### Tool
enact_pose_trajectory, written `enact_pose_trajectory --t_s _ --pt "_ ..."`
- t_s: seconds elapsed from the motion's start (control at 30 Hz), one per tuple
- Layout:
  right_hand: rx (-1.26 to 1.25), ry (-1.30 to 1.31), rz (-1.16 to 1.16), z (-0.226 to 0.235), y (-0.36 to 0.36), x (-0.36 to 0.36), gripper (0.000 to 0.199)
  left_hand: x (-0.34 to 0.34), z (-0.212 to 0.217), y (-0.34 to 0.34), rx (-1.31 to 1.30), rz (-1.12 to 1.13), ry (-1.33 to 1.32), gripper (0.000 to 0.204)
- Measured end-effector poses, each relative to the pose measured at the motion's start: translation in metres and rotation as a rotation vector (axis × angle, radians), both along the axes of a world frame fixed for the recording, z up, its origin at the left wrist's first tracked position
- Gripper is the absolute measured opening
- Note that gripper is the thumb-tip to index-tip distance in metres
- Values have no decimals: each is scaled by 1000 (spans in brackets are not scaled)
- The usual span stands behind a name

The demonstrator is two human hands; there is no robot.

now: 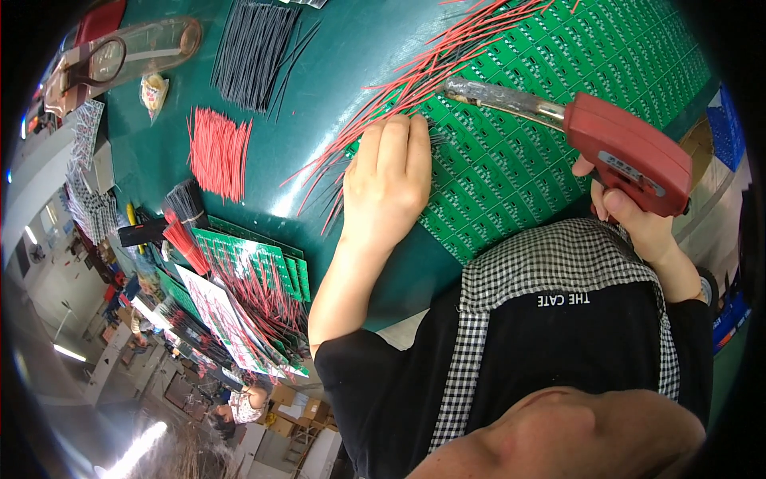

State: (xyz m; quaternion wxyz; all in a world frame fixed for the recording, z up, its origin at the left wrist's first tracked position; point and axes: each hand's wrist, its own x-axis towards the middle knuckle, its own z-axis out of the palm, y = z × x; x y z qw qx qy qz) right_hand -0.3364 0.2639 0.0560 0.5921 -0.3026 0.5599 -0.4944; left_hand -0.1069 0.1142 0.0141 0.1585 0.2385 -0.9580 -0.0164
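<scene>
My right hand is wrapped round the grip of a red soldering gun. Its metal barrel points left over a large sheet of green circuit boards. My left hand rests at the sheet's left edge, fingers pressed together and bent down. Its fingertips are hidden, so what they pinch cannot be made out. Just beyond those fingers, red wires lie in a loose spread across the boards, with a few dark wires among them.
On the green table lie a black wire bundle and a red wire bundle. Wired circuit boards are stacked left of my arm. Scissors lie at the far left, near a small wrapped packet. Another person is in the background.
</scene>
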Motion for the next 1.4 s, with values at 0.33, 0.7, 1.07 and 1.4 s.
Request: enact_pose_trajectory --t_s 0.33,0.7,1.07,1.4 --pt "88 44 73 0 -2 -6 31 -5 2 1 20 -9 39 27" --pt "121 142 149 -4 -5 10 35 10 1 0 -27 -17 -2 26" --pt "88 -8 63 -2 -2 3 38 6 2 0 -28 -17 -35 25" --pt "-33 -64 20 -5 -2 -1 45 6 3 -2 -42 -4 -64 26"
